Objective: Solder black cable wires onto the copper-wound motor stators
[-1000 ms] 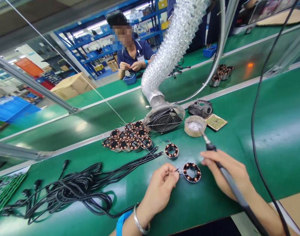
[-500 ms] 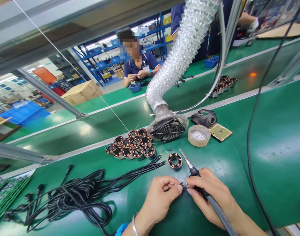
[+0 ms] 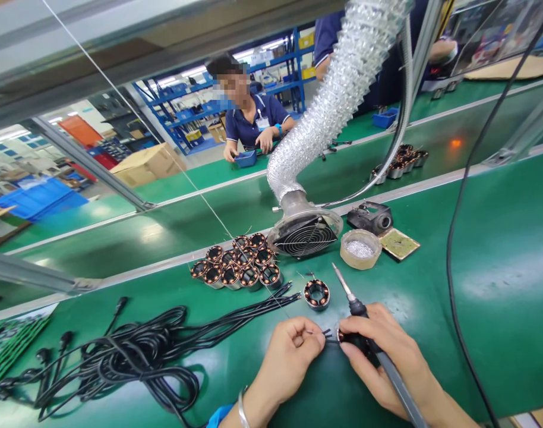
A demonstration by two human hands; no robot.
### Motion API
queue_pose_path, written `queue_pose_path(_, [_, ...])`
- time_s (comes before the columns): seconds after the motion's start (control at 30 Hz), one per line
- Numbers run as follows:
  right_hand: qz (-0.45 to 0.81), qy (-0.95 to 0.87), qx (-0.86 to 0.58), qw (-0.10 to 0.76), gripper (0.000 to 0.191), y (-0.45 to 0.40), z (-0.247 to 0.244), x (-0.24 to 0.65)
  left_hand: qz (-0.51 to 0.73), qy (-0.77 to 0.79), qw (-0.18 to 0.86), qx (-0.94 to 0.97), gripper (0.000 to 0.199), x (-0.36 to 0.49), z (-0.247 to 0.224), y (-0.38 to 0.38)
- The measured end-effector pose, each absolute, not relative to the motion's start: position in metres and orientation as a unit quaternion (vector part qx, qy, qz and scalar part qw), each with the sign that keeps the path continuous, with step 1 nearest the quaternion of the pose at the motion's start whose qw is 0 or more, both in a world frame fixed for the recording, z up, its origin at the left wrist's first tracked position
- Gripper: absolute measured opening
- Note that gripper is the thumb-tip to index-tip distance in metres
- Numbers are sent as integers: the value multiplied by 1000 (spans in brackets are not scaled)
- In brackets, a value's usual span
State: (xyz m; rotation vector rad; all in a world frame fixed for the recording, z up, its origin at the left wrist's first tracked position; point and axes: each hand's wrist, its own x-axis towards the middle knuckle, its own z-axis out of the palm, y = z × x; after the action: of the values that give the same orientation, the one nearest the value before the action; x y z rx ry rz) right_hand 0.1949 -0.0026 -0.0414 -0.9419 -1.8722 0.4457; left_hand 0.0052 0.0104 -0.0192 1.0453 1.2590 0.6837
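On the left of the green counter [image 3: 240, 351], a coiled heap of black cables [image 3: 133, 351], with free ends stretching rightward to just beside the loose ring [image 3: 316, 295]. Above those ends, a close-packed cluster of rings [image 3: 230, 273] wound with copper. In the middle, the left hand [image 3: 293, 351]: grip pressed together, thumb against finger, pinching thin dark leads [image 3: 327, 333]. Running roughly crosswise, poking out rightward toward the other hand. Farther off, untouched, the loose ring, hole upward.

Just right of the leads, almost level with the left grip, the held ring [image 3: 341, 336]: mostly covered by the fingers of the right hand [image 3: 381, 345], showing only a coppery edge. Nearest to the right hand, with a narrow gap to the left. Impossible to tell whether joined to the leads.

In the right grip too, wrapped firmly, the soldering iron [image 3: 357, 307]: sloping along its long axis from lower right to upper left, with the tip aimed away from both hands, apart from leads and loose ring. Beyond, a round bowl [image 3: 359, 260] and, touching or nearly so, a yellowish pad [image 3: 400, 242].
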Motion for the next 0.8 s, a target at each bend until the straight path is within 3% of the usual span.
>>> queue_pose_path(0.2, [201,-775,-363,476,29,1,-37,191,300,556,636,444,29,8,-19,9])
queue_pose_path(0.43, [187,-782,-362,472,31,2,-36,192,267,554,557,559,23,5,-16,5])
queue_pose_path(0.63, [194,-807,-353,431,31,7,-30,190,225,563,450,655,27,3,-13,2])
queue_pose_path(0.8, [167,-787,-372,462,25,1,-37,180,234,571,355,702,23,9,-18,-14])
